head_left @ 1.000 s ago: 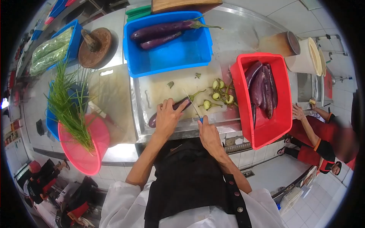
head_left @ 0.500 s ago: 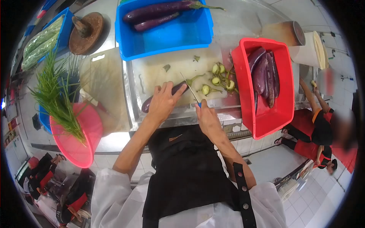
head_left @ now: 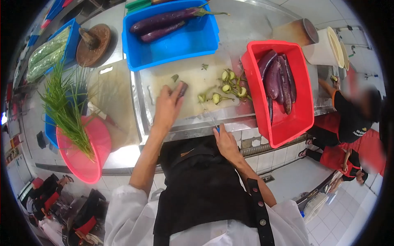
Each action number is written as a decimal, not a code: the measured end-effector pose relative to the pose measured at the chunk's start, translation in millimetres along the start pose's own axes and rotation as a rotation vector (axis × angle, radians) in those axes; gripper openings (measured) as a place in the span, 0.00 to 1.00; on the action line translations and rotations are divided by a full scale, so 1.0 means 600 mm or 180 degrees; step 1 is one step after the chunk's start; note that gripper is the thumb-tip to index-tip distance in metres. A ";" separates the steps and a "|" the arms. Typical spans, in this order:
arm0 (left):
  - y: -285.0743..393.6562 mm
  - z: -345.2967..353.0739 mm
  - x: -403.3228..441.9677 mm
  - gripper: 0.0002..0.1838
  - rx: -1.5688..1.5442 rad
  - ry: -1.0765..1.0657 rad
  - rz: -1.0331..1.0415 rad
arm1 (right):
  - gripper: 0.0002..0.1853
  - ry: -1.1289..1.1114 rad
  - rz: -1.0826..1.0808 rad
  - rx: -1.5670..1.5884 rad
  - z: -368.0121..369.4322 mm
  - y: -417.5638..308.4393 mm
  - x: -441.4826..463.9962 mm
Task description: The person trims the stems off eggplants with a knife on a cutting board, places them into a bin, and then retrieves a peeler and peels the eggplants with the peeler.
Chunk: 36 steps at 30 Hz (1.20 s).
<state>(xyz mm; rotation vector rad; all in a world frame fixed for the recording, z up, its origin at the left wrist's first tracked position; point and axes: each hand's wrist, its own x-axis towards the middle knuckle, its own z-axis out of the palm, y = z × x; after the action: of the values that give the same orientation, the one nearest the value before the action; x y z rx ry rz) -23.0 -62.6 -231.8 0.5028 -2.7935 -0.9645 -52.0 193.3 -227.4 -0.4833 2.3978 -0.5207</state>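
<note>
The eggplant [head_left: 183,89] is over the pale board [head_left: 162,82], one dark end showing past the left hand [head_left: 167,104], whose fingers and thumb are closed about it; whether it touches the board I cannot tell; the right hand [head_left: 226,141], at the board's near side, is curled round the blue handle of a knife [head_left: 217,129], its blurred blade pointing toward the cut tops [head_left: 230,85], which lie green and clustered on the board; two green scraps [head_left: 175,77] lie farther off; beyond stands a blue bin [head_left: 172,57] holding two more eggplants [head_left: 164,21], the upper one's stem over the rim; to the right, a red bin [head_left: 283,129] holds several others; to the left, scallions [head_left: 67,110] lean from a pink bowl [head_left: 98,131], with a mortar [head_left: 96,53] farther back.
</note>
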 end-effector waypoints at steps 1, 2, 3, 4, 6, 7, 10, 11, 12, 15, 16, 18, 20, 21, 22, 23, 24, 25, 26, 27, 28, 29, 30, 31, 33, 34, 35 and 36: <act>-0.005 -0.011 0.015 0.25 -0.0184 0.0127 -0.0362 | 0.16 -0.0020 -0.0066 0.0140 0.001 0.008 -0.003; -0.004 -0.023 0.020 0.25 -0.0185 0.0142 -0.0296 | 0.16 0.0047 -0.0064 0.0153 0.004 0.012 -0.013; 0.007 -0.038 0.023 0.24 -0.0514 0.0214 -0.0358 | 0.16 -0.0021 -0.0148 0.0245 0.004 0.015 -0.021; 0.030 -0.060 0.037 0.23 -0.0859 0.0296 -0.0412 | 0.16 -0.0077 -0.0244 0.0317 -0.009 0.008 -0.016; 0.097 -0.077 0.063 0.25 -0.1647 0.0321 -0.0494 | 0.16 0.0007 -0.0159 0.0612 -0.032 -0.010 -0.028; 0.137 -0.078 0.081 0.27 -0.1994 0.0302 -0.0468 | 0.16 0.0020 -0.0077 0.0725 -0.041 -0.018 -0.027; 0.242 -0.060 0.146 0.30 -0.2923 -0.0042 -0.0015 | 0.17 0.0106 -0.0111 0.0811 -0.049 -0.028 -0.030; 0.250 -0.058 0.166 0.29 -0.2758 0.0097 0.0066 | 0.17 0.0213 -0.0024 0.0820 -0.054 -0.031 -0.033; 0.249 -0.059 0.188 0.28 -0.2591 0.0228 0.0155 | 0.17 0.0329 0.0067 0.0836 -0.058 -0.030 -0.035; 0.150 -0.089 0.288 0.25 -0.0724 0.1302 0.0579 | 0.18 0.0289 0.0107 0.0919 -0.065 -0.017 -0.040; 0.111 -0.103 0.320 0.25 -0.0091 0.1558 0.0489 | 0.19 0.0249 0.0174 0.0941 -0.064 -0.015 -0.045; 0.017 -0.087 0.379 0.29 0.0926 0.1449 0.0368 | 0.19 0.0329 0.0146 0.0966 -0.046 -0.002 -0.045; -0.064 -0.058 0.409 0.31 0.1422 0.1267 0.0609 | 0.20 0.0258 0.0111 0.0902 -0.032 0.004 -0.039; -0.066 -0.067 0.409 0.33 0.1896 0.1043 0.0802 | 0.22 0.0047 0.0015 0.0877 -0.033 0.003 -0.031; -0.067 -0.073 0.408 0.33 0.1911 0.1062 0.0794 | 0.22 0.0047 -0.0010 0.0875 -0.033 0.002 -0.026; -0.068 -0.078 0.412 0.34 0.1870 0.1063 0.0756 | 0.22 -0.0154 -0.0213 0.0808 -0.033 -0.002 -0.017; -0.068 -0.078 0.416 0.34 0.1820 0.1044 0.0726 | 0.22 -0.0358 -0.0393 0.0745 -0.030 -0.004 -0.009; -0.053 -0.090 0.413 0.32 0.1585 0.1346 0.0722 | 0.22 -0.0260 -0.0594 0.0589 -0.018 0.000 0.000; -0.011 -0.120 0.397 0.31 0.1326 0.1547 0.0700 | 0.22 -0.0262 -0.0555 0.0619 -0.012 -0.001 0.011; 0.031 -0.152 0.373 0.29 0.1134 0.1821 0.0855 | 0.21 -0.0145 -0.0593 0.0517 -0.008 -0.004 0.022; 0.070 -0.182 0.346 0.27 0.0858 0.1853 0.0928 | 0.20 -0.0066 -0.0618 0.0409 -0.003 -0.006 0.027; 0.109 -0.208 0.310 0.27 0.0633 0.1667 0.0897 | 0.18 0.0105 -0.0615 0.0426 0.000 -0.006 0.034; 0.126 -0.221 0.273 0.30 0.0428 0.1297 0.0774 | 0.18 0.0048 -0.0568 0.0429 -0.002 -0.008 0.038; 0.135 -0.225 0.232 0.31 0.0352 0.1012 0.0803 | 0.17 0.0160 -0.0381 0.0413 -0.005 -0.011 0.041; 0.140 -0.212 0.153 0.32 0.0283 0.0561 0.0694 | 0.16 0.0215 -0.0205 0.0378 -0.013 -0.012 0.052; 0.136 -0.195 0.113 0.32 0.0285 0.0360 0.0556 | 0.16 0.0291 -0.0272 0.0440 -0.015 -0.009 0.053; 0.119 -0.168 0.079 0.33 0.0239 0.0126 0.0228 | 0.16 0.0383 -0.0345 0.0505 -0.016 -0.006 0.051; 0.096 -0.132 0.049 0.35 0.0190 -0.0099 -0.0089 | 0.16 0.0341 -0.0336 0.0502 -0.022 -0.006 0.043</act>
<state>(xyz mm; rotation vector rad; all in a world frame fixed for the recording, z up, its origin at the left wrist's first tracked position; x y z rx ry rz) -46.7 -76.4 -133.2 0.5407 -2.8579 -0.9043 -78.6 181.7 -228.9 -0.5258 2.4171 -0.7941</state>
